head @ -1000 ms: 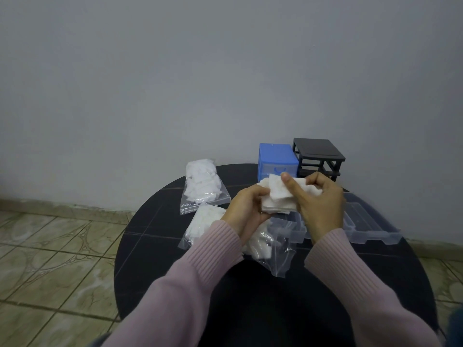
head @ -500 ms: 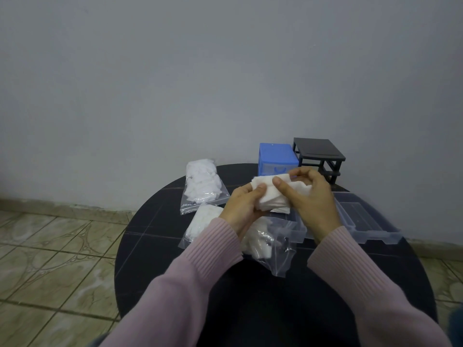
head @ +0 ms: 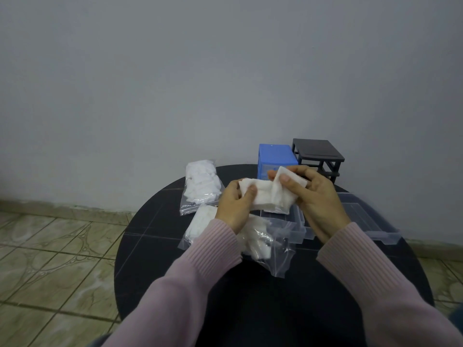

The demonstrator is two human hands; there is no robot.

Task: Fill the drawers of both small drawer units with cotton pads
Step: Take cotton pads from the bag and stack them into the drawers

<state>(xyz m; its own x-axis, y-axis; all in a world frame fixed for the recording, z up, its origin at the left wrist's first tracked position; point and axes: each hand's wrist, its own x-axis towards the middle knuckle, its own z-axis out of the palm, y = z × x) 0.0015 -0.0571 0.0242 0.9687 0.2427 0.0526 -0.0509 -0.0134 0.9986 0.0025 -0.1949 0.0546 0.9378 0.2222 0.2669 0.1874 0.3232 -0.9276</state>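
The cotton pads (head: 265, 196) have fanned wider, gripped by left hand (head: 235, 204) and right hand (head: 313, 194).

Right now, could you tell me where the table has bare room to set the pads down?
The round table is bare along its near edge, below the open bag and between the sleeves. The left rim beside the two bags is free too. The far right is crowded: clear drawers, blue unit and black frame.
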